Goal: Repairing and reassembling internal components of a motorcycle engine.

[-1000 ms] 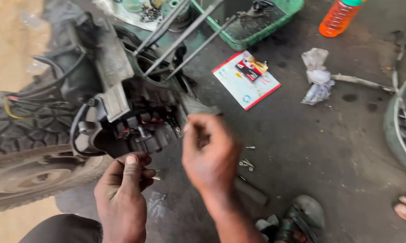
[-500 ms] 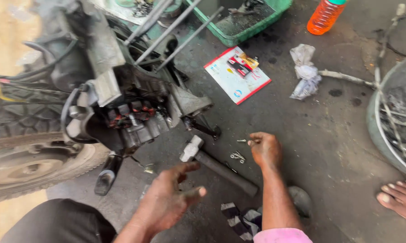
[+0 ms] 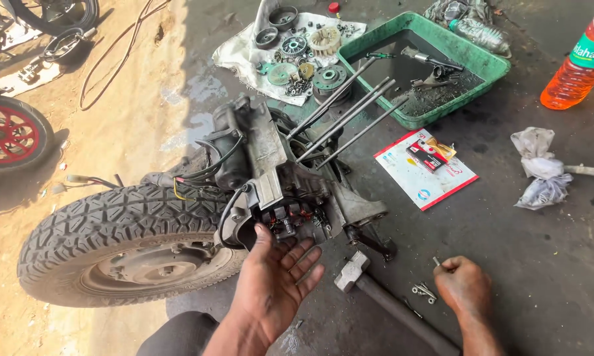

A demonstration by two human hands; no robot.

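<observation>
Nearest to me, low in the frame, my left hand (image 3: 274, 290) lies palm up with the fingers spread and nothing in it, its fingertips just below the exposed copper-wound stator coils (image 3: 290, 221) in the open side of the grey, greasy scooter engine casing (image 3: 297, 191). At lower right my right hand (image 3: 463, 285) is turned knuckles up on the dark oil-stained concrete floor (image 3: 521, 250), its fingers curled over a small bright metal screw (image 3: 436, 262); I cannot tell whether it is actually pinched. Just left of that hand sit a few loose silvery bolts (image 3: 423, 291). The right hand is the nearer one to them.

Between the two hands lies a steel-headed hammer with a dark handle (image 3: 376, 293), its long axis running from the head near the casing down toward the lower right edge, so any crossing from the bolts to the engine passes over it.

At mid left, the knobbly black tyre on its grey wheel (image 3: 112, 244) closes off that side. Open floor lies to the right, up to a red-and-white parts packet (image 3: 425, 168) and a crumpled white rag (image 3: 537, 168). Farther up are long steel studs (image 3: 349, 115) slanting toward a green plastic tray (image 3: 481, 59), a white cloth of gears (image 3: 257, 56), and an orange drink bottle (image 3: 577, 62) at upper right.
</observation>
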